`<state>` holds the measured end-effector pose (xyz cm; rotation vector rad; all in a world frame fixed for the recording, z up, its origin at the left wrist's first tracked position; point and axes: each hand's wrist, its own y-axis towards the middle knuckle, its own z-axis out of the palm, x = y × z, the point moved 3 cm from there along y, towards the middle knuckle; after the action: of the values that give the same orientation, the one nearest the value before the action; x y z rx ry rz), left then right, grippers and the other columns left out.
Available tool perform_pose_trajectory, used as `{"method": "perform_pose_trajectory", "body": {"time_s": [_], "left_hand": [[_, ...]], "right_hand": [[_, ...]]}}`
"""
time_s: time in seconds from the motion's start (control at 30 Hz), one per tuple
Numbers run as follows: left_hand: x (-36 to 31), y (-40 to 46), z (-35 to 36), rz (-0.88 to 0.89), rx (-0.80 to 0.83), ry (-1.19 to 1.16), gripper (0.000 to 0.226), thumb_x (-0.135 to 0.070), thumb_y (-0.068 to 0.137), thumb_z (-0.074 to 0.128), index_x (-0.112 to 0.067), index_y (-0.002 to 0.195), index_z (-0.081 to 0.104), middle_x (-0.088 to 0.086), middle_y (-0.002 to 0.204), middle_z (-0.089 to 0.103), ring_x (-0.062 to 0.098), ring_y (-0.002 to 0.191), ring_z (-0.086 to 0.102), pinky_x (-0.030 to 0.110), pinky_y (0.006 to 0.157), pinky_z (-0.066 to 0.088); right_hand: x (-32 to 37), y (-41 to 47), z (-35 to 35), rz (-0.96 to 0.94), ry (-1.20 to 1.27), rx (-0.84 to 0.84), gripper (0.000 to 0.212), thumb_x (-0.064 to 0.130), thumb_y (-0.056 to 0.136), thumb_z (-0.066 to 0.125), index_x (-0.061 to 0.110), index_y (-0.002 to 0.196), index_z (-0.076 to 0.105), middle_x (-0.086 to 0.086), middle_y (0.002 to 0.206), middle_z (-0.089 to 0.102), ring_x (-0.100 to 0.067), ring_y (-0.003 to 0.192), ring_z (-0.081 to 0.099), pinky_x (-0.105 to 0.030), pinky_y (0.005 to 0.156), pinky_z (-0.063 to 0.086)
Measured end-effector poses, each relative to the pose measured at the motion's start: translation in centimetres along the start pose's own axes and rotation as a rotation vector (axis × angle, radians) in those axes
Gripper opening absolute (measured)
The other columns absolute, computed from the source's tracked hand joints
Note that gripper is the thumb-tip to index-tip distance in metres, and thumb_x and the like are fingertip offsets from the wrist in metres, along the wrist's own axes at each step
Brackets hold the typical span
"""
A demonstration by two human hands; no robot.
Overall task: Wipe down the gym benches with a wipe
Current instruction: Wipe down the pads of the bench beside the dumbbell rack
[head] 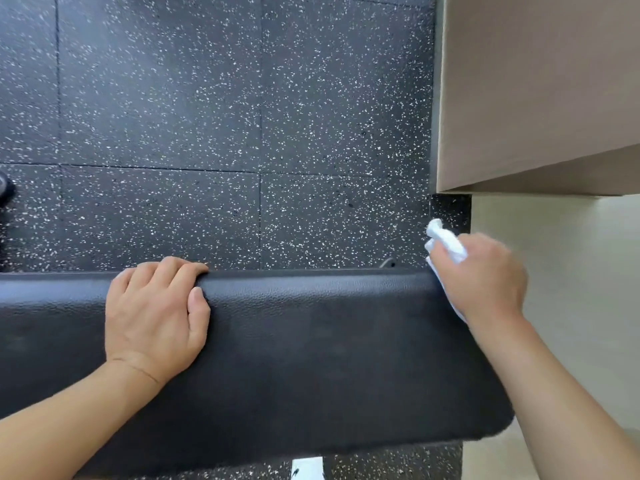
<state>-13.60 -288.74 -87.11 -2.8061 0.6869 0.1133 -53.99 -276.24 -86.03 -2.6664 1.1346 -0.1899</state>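
At the black padded vinyl bench [311, 341] end, my right hand [485, 275] clutches a crumpled white wipe [446, 242], beside the beige wall [554, 289]. My left hand [156, 313] hooks its fingers over the far edge; speckled black rubber floor [242, 133] lies open beyond.

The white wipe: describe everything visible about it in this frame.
The white wipe is a crumpled, soft-looking cloth or paper, bunched in the right hand, which grips it. A twisted end sticks up past the fingers; another bit shows below the hand. It meets the far right end of the black textured bench pad. Most of it is hidden by the hand.
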Motion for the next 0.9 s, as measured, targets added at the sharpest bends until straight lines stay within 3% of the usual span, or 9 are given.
{"method": "perform_pose_trajectory", "body": {"time_s": [0.1,0.17,0.23,0.3,0.4,0.57,0.67,0.77,0.9], "left_hand": [[-0.2,-0.1,-0.2,-0.011,0.006,0.006,0.045,-0.033,0.098,0.032,-0.016,0.119,0.068,0.005,0.109,0.064,0.038,0.101,0.057,0.054,0.093,0.041],[-0.4,0.0,-0.2,-0.016,0.011,0.008,0.045,-0.032,0.098,0.032,-0.016,0.119,0.067,0.005,0.107,0.063,0.038,0.100,0.056,0.054,0.092,0.041],[-0.4,0.0,-0.1,-0.012,0.006,0.027,0.044,-0.032,0.098,0.031,-0.017,0.119,0.066,0.004,0.105,0.063,0.038,0.098,0.056,0.054,0.091,0.041],[-0.3,0.0,-0.1,-0.004,0.002,0.030,0.043,-0.032,0.098,0.031,-0.017,0.119,0.066,0.004,0.105,0.062,0.037,0.098,0.056,0.053,0.090,0.041],[-0.7,0.0,-0.3,-0.001,0.035,0.050,0.045,-0.030,0.098,0.031,-0.016,0.120,0.067,0.006,0.106,0.064,0.039,0.098,0.057,0.054,0.092,0.041],[-1.6,-0.1,-1.4,-0.019,0.121,0.077,0.050,-0.031,0.099,0.027,-0.012,0.123,0.068,0.007,0.112,0.068,0.038,0.103,0.061,0.056,0.097,0.042],[-3.7,0.1,-2.1,0.046,0.216,0.069,0.052,-0.034,0.101,0.026,-0.012,0.127,0.066,0.005,0.122,0.071,0.033,0.113,0.065,0.052,0.100,0.042],[-9.0,1.1,-1.8,0.133,0.305,0.001,0.055,-0.040,0.103,0.025,-0.016,0.133,0.064,0.000,0.131,0.070,0.027,0.121,0.063,0.045,0.103,0.042],[-17.6,3.3,0.2,0.223,0.359,-0.044,0.046,-0.039,0.108,0.022,-0.021,0.125,0.061,-0.003,0.125,0.069,0.025,0.115,0.062,0.041,0.099,0.042]], "right_hand": [[4.2,-1.2,0.3,-0.056,-0.038,0.026,0.037,0.046,0.094,0.062,0.015,0.076,0.070,0.000,0.072,0.052,-0.031,0.069,0.047,-0.034,0.057,0.029],[9.1,-2.5,0.9,-0.146,0.002,0.066,0.035,0.046,0.092,0.059,0.018,0.072,0.067,0.002,0.071,0.057,-0.030,0.070,0.055,-0.033,0.056,0.027],[14.6,-4.3,1.9,-0.270,0.102,0.111,0.034,0.046,0.091,0.058,0.023,0.066,0.054,0.005,0.067,0.049,-0.024,0.067,0.050,-0.033,0.055,0.025],[18.9,-5.9,2.7,-0.361,0.181,0.155,0.034,0.045,0.091,0.060,0.022,0.067,0.056,0.005,0.067,0.045,-0.022,0.065,0.043,-0.033,0.056,0.026],[20.4,-6.4,3.3,-0.390,0.242,0.161,0.032,0.043,0.091,0.062,0.020,0.069,0.058,0.003,0.068,0.045,-0.024,0.066,0.043,-0.033,0.056,0.028],[10.3,-3.8,1.6,-0.317,0.196,0.105,0.034,0.046,0.095,0.057,0.021,0.072,0.060,0.005,0.070,0.047,-0.026,0.071,0.052,-0.033,0.056,0.033],[1.1,-1.3,0.0,-0.155,0.118,0.013,0.039,0.049,0.095,0.054,0.019,0.070,0.059,0.004,0.069,0.047,-0.031,0.069,0.055,-0.033,0.055,0.032],[-6.0,-0.1,-0.9,0.008,0.124,-0.007,0.037,0.050,0.096,0.049,0.022,0.082,0.069,0.000,0.075,0.055,-0.035,0.076,0.057,-0.037,0.061,0.043],[-7.9,-1.6,-1.0,0.203,0.375,-0.101,0.033,0.042,0.095,0.047,0.025,0.066,0.049,-0.001,0.074,0.057,-0.037,0.075,0.053,-0.039,0.060,0.040]]}}
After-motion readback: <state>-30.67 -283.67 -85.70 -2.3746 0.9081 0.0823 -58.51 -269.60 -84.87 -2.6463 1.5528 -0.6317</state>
